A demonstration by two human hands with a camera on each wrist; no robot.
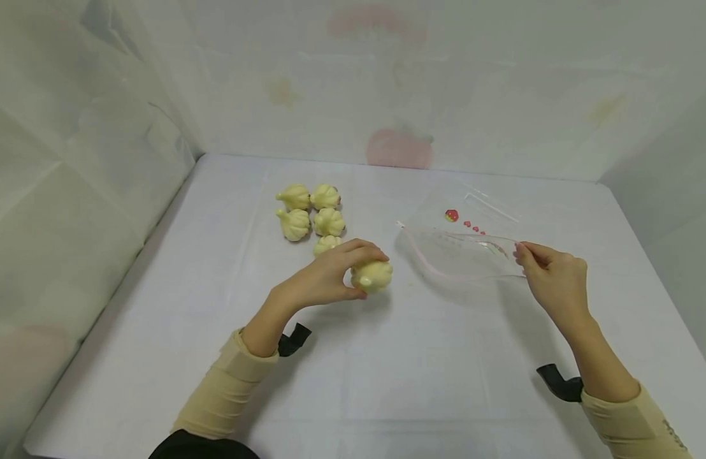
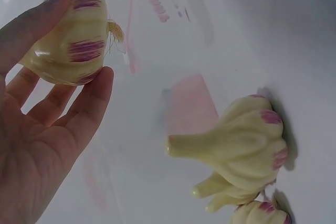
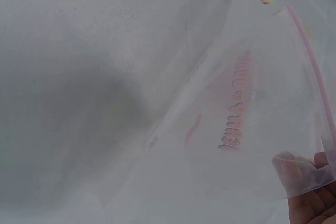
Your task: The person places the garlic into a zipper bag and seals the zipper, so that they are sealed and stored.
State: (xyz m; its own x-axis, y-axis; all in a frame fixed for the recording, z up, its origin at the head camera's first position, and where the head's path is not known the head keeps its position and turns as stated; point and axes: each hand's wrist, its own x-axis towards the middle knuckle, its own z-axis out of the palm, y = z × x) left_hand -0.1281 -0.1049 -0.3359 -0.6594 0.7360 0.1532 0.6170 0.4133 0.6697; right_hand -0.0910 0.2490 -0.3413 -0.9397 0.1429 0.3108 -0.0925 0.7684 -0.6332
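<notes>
My left hand (image 1: 334, 273) grips a garlic bulb (image 1: 373, 276) between thumb and fingers, above the table. In the left wrist view this bulb (image 2: 79, 38) shows purple streaks and a tuft of dry roots. To the right, my right hand (image 1: 556, 280) pinches the edge of a clear plastic bag (image 1: 462, 255) with a pink strip along its mouth. The bag's mouth gapes toward the left hand. Pink lettering on the bag (image 3: 273, 98) shows in the right wrist view, where the thumb (image 3: 289, 171) lies behind the film.
Several more garlic bulbs (image 1: 294, 224) lie grouped on the white table (image 1: 410, 382), left of the bag. The nearest of them is partly hidden by the left hand. White sheeting with faint fruit prints (image 1: 399, 148) stands behind the table and along its sides.
</notes>
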